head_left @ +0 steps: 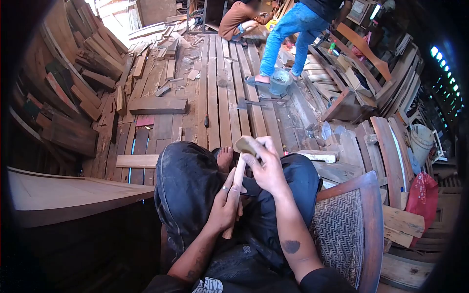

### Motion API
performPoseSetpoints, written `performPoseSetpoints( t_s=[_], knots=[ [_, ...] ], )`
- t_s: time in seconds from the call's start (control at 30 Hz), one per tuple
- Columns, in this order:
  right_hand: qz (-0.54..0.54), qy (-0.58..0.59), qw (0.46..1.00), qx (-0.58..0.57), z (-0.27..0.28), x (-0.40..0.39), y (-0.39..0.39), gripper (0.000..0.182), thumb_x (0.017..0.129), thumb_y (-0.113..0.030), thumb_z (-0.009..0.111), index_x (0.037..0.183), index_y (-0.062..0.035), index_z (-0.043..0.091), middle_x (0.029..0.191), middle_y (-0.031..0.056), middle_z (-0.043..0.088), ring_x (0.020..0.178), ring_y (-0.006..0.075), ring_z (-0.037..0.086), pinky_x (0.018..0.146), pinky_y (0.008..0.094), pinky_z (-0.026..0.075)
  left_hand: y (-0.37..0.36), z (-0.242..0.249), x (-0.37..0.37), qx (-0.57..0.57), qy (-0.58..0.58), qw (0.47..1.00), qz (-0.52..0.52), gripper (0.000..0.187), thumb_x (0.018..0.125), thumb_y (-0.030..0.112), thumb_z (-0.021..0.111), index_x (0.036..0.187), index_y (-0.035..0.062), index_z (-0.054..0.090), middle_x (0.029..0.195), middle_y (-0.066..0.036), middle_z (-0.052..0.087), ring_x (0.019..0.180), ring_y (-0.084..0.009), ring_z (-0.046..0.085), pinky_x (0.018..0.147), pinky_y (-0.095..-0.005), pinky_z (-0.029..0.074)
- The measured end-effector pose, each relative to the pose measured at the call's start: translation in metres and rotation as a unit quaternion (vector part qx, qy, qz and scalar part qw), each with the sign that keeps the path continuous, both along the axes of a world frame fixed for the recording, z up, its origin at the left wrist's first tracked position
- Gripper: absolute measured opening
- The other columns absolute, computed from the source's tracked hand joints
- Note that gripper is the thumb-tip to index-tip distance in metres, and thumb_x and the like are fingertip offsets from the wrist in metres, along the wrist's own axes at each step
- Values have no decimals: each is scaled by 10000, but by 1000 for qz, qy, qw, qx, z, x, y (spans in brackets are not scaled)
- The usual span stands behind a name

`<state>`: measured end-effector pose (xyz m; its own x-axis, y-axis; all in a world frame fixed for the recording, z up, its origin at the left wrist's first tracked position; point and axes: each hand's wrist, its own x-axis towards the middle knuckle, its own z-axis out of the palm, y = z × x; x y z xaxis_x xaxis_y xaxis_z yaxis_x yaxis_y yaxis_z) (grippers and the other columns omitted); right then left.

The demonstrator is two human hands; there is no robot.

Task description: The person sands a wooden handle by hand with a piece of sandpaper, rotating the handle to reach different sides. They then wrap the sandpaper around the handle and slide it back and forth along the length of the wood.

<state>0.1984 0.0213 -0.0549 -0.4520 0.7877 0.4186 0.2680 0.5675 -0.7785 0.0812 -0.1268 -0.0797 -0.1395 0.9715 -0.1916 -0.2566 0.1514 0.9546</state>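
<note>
My left hand (223, 207) is closed around the lower part of a slim, pale wooden stick (239, 177), which tilts upward over my lap. Pinched in my right hand (267, 168) is a bent tan piece that looks like sandpaper (247, 143). It meets the top end of the stick, and the fingers partly cover it. The stick's lower tip shows below my left hand.
A dark-handled tool (206, 120), a hatchet-like tool (248, 103) and a thick wood block (159, 105) lie on the plank floor (217, 93). Ahead, one person stands by a bucket (280, 83); another squats. A woven chair (342, 229) is beside me; lumber lines both sides.
</note>
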Motion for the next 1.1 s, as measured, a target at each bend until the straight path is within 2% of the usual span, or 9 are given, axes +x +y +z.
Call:
performPoseSetpoints(
  t_s=[0.1,0.23,0.27,0.37,0.43,0.5,1.1],
  knots=[
    [-16,-23,999,41,2,0,1,458,930,-76,749,1378,-41,660,1132,114,584,1019,229,606,891,331,509,1,-2,0,11,7,1000,-3,554,1141,227,365,1663,85,249,1037,-58,601,533,-91,549,448,-242,471],
    [56,-22,996,-63,8,8,-13,490,928,-75,751,1403,-40,641,1153,118,584,1009,233,603,884,332,512,2,-1,0,13,2,1000,-2,554,1141,231,373,1663,87,253,1046,-60,601,526,-92,547,442,-247,468],
    [66,-9,996,-51,6,7,-11,507,932,-79,748,1423,-40,625,1161,121,580,1006,235,605,882,329,512,1,0,0,9,1,1000,3,554,1141,234,374,1662,88,254,1041,-62,602,525,-92,546,442,-247,467],
    [44,-19,998,-41,9,5,-8,516,941,-91,743,1437,-39,612,1163,128,578,1020,241,605,895,333,510,3,2,1,7,2,1000,1,553,1143,240,376,1661,88,259,1026,-65,604,523,-93,545,444,-248,463],
    [43,-13,999,-24,7,6,-8,515,956,-112,731,1449,-41,601,1183,150,574,1108,275,605,982,359,499,2,2,-1,-9,3,1000,-11,552,1143,241,378,1660,87,261,1016,-67,606,521,-96,544,447,-248,462],
    [36,-23,999,-15,6,7,-10,513,964,-124,731,1452,-41,599,1200,154,569,1136,288,603,1017,369,487,1,1,1,12,0,1000,0,549,1143,236,383,1656,74,272,987,-64,611,533,-95,549,467,-246,466],
    [35,-49,998,-19,11,10,-14,556,930,-180,789,1448,-72,621,1231,161,578,1171,317,603,1044,394,477,1,3,0,0,14,1000,-9,546,1139,223,388,1658,95,277,978,-44,601,546,-90,543,477,-250,473]
  ],
)
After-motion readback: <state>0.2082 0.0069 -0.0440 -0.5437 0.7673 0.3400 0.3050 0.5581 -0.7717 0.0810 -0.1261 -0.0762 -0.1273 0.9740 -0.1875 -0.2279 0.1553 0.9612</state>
